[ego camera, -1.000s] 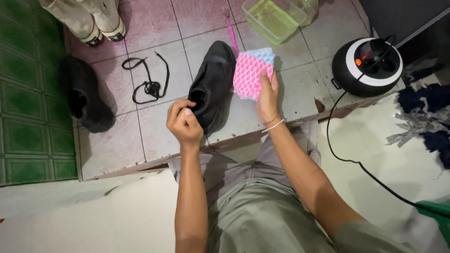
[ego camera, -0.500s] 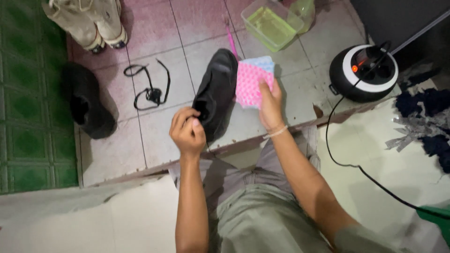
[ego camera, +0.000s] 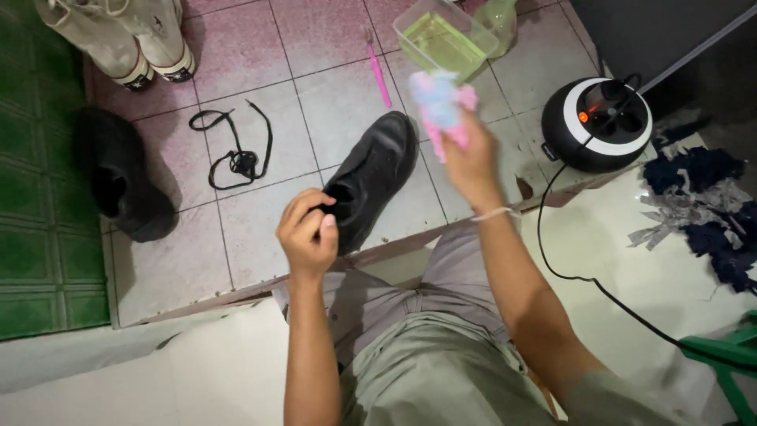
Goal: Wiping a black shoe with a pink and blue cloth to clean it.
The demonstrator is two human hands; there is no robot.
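Two black shoes (ego camera: 371, 177), two pale sneakers (ego camera: 118, 35), one lace (ego camera: 233, 150).

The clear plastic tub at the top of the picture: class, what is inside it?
The clear plastic tub holds yellowish-green liquid. Nothing solid shows in it, but the blurred pink and blue cloth in the right hand covers its near corner.
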